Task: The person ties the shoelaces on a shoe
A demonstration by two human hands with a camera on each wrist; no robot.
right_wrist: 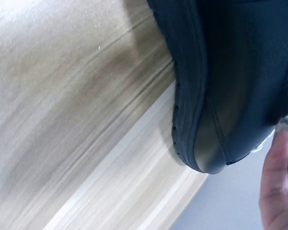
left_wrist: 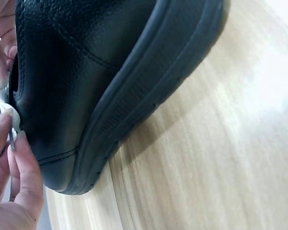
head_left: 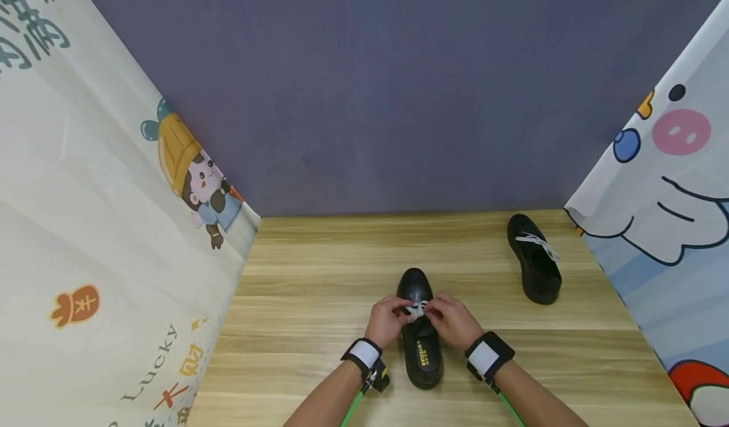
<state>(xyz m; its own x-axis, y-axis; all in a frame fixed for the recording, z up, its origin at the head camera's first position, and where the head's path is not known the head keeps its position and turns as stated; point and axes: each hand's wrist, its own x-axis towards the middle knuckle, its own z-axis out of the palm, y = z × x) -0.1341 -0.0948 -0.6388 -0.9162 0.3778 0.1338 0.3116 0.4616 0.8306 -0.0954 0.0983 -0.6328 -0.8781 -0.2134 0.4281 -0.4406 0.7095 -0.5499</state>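
Observation:
A black leather shoe (head_left: 421, 351) stands on the wooden surface between both hands, toe pointing away from me. Its white shoelace (head_left: 417, 309) is gathered over the front of the opening. From the left side, my left hand (head_left: 386, 321) pinches the lace between thumb and fingers; the left wrist view shows the white lace (left_wrist: 10, 115) between the fingertips. My right hand (head_left: 454, 321) pinches the lace from the other side, its fingertips close to the left ones. In the right wrist view the shoe's side (right_wrist: 240, 81) fills the middle, and the right fingers (right_wrist: 276, 172) are partly cut off.
A second black shoe (head_left: 540, 269) with a white lace (head_left: 535, 242) rests at the back right. Wood-grain boards (head_left: 307, 269) lie under everything. A dark grey-blue panel (head_left: 370, 98) rises behind, with printed white cloths at left (head_left: 114, 224) and right (head_left: 672, 224).

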